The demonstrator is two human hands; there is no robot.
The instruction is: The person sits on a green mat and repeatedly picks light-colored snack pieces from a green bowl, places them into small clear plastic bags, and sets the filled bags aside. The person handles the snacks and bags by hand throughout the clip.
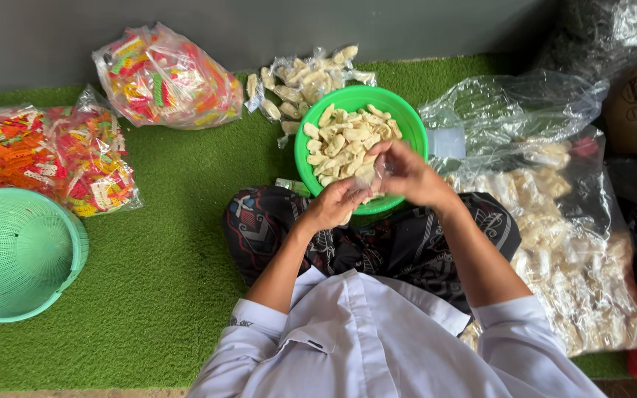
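Floor covering: green artificial turf (171, 258), short tufted pile, running to a grey wall.

At right, a large clear plastic sack (591, 280) of pale, lumpy crackers lies crinkled on the turf. At left, two glossy clear bags of small multicoloured packets (46, 158) (167, 77). Beside them, a round mint-green plastic basket (20, 254) with fine mesh walls.

In front of the person's knees sits a round, smooth green plastic bowl (414, 129) holding cream-coloured, oblong curved crackers (344, 140). Behind it, a loose heap of small sealed clear packets of the same crackers (300, 85).

Both hands meet over the bowl's near rim. The left hand (337, 203) and right hand (407, 173) pinch a small clear plastic pouch (379, 171) between the fingers; each grip is closed on it. Its contents cannot be told.
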